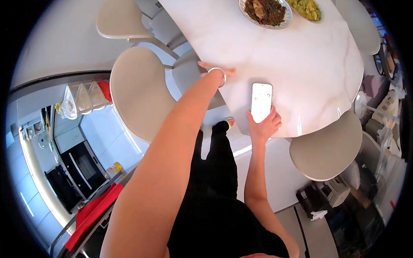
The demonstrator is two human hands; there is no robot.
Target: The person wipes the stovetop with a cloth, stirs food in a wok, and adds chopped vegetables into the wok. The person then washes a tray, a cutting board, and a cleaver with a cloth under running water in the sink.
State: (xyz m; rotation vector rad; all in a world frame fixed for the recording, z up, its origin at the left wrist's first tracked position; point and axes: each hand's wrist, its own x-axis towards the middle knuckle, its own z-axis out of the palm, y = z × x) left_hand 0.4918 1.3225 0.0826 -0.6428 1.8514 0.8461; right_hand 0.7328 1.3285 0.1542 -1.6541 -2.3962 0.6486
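A smartphone [261, 101] with a lit white screen is in my right hand [266, 124], which grips its lower end over the near edge of the white marbled table [309, 64]. My left hand [217, 72] is at the table's left edge, with thumb and fingers apart and nothing visible in it. Around that wrist sits a white bangle [224, 77]. Farther up the table are a plate of dark cooked food [282, 26] and, beside it, a plate of yellow-green food [322, 18], partly cut off by the frame.
Beige chairs stand along the left side, one chair [140, 88] close to my left arm. Another chair [327, 148] is tucked by the near right edge. A red cloth [92, 217] hangs at lower left, and a kitchen oven [86, 161] lies beyond.
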